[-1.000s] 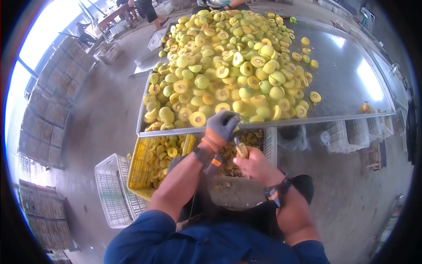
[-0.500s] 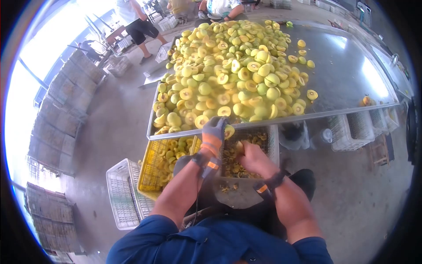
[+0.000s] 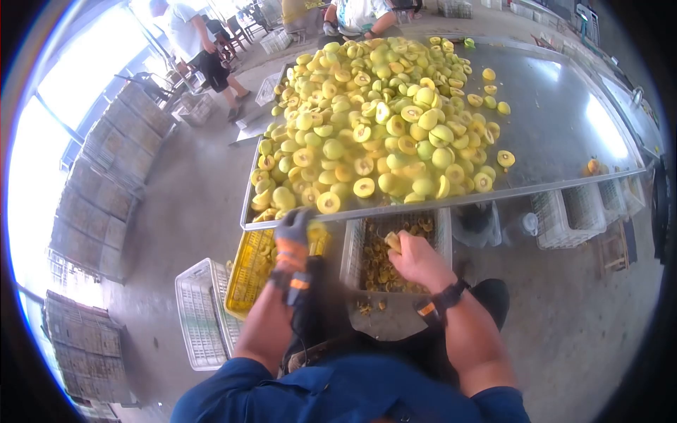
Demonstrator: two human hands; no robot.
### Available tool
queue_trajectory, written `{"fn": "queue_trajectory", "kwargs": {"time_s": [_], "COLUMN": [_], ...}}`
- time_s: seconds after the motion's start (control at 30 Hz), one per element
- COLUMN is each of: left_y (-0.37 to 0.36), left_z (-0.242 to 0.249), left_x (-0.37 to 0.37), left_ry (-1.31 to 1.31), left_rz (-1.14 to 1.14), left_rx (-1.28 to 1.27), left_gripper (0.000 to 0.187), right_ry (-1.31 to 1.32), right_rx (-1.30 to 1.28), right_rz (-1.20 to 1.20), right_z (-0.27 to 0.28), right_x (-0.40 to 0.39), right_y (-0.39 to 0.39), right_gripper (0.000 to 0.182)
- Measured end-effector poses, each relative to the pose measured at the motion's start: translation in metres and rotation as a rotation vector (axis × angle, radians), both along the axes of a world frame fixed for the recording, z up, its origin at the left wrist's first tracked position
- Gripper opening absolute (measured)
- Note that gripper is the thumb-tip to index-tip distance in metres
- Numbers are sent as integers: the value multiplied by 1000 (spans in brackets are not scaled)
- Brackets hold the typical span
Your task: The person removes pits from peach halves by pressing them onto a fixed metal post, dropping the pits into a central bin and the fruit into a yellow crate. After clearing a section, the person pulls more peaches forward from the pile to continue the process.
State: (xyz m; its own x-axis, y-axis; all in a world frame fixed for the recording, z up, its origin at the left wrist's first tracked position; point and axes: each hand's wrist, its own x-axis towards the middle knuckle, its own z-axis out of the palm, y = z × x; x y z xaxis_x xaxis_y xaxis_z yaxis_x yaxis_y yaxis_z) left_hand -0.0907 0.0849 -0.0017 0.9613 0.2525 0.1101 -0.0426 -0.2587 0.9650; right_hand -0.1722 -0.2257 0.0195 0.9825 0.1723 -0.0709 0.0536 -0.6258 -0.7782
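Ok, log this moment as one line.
left hand: gloved, near yellow basket; right hand: gripping tool handle, over crate; halved fruit: piled on metal table

We can read no text, label, brand, number or sign. Just behind the grip of the right hand (image 3: pixel 417 259), the right wrist device (image 3: pixel 427 309) has an orange patch too small for us to read; the same goes for the left wrist device (image 3: pixel 300 285), left of that grip, and the printed shirt (image 3: pixel 355 14) well beyond it.

Left hand (image 3: pixel 292 231) blurred, far person (image 3: pixel 358 15) cropped
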Motion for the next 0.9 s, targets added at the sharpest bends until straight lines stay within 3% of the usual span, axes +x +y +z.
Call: {"fn": "queue_trajectory", "kwargs": {"time_s": [0.03,0.1,0.2,0.23,0.27,0.37,0.43,0.53,0.67,0.77,0.9], "left_y": [24,74,87,86,70,-12,-66,-119,-152,-154,-152], "left_z": [2,1,6,0,1,21,27,9,-6,2,28], "left_x": [-2,-7,0,13,27,71,107,165,207,198,180], "left_ry": [47,82,89,17,-19,-242,-200,3,313,258,291], "left_rz": [62,169,262,235,150,-31,-131,-311,-515,-472,-507], "left_rx": [-52,254,498,683,576,678,685,894,1211,1223,1293], "left_gripper": [21,21,29,35,38,35,39,54,58,41,47], "right_ry": [-3,-13,-91,-128,-128,-96,-78,-102,-106,-25,46], "right_rx": [5,17,43,51,62,97,90,106,130,149,152], "right_rz": [5,13,55,68,78,87,66,67,42,12,26], "right_z": [7,16,8,12,11,12,6,1,10,23,30], "right_x": [-3,-7,-7,-4,-1,4,8,12,15,17,23], "right_y": [1,1,2,3,5,6,5,0,-9,-12,-11], "right_gripper": [28,28,28,28,28,29,29,29,30,30,31]}}
